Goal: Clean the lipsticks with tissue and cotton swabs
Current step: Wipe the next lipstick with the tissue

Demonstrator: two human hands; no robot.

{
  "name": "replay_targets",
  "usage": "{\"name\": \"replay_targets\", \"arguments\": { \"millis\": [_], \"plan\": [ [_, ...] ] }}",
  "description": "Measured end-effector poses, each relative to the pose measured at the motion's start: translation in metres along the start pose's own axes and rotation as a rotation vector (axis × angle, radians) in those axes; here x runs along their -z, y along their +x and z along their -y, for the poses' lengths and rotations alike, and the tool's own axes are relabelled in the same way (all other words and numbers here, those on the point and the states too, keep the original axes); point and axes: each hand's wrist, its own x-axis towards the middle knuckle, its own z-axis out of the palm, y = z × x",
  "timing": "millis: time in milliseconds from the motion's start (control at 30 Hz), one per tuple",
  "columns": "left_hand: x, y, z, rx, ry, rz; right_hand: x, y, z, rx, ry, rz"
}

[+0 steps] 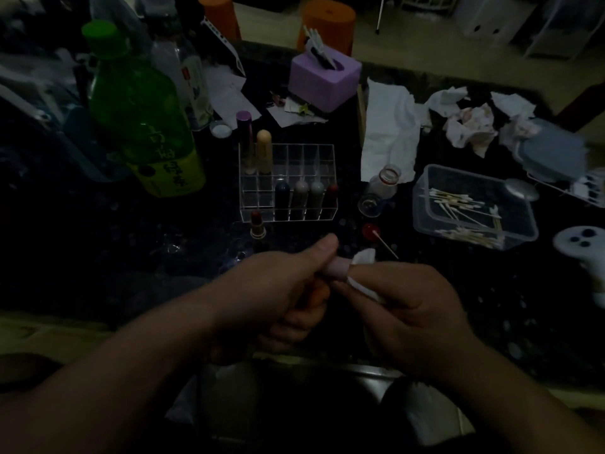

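left hand (278,290) grips a lipstick (337,268), its long axis pointing right toward the right hand (402,309). right hand pinches a tissue (364,256) around the tube's exposed end. the two hands almost touch, so the wipe likely needs just a twist along that axis.

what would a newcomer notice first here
The two hands low in the middle: the left hand grips a pale pink lipstick while the right hand holds a tissue to it. Behind them stands a clear rack of lipsticks, with a green bottle at far left and a tub of cotton swabs at right.
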Motion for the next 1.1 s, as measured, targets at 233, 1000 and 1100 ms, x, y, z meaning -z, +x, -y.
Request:
{"name": "replay_targets", "arguments": {
  "millis": [233, 1000, 1100],
  "plan": [
    [-0.004, 0.000, -0.001, -0.006, -0.180, 0.039, 0.004, 0.004, -0.003, 0.075, -0.057, 0.084],
    [-0.003, -0.008, -0.006, -0.090, -0.033, -0.097, 0.017, 0.011, 0.013, -0.099, 0.261, 0.146],
    [-0.005, -0.010, -0.007, 0.032, -0.115, 0.025, 0.016, 0.011, 0.014, 0.049, 0.117, 0.189]
  ]
}}
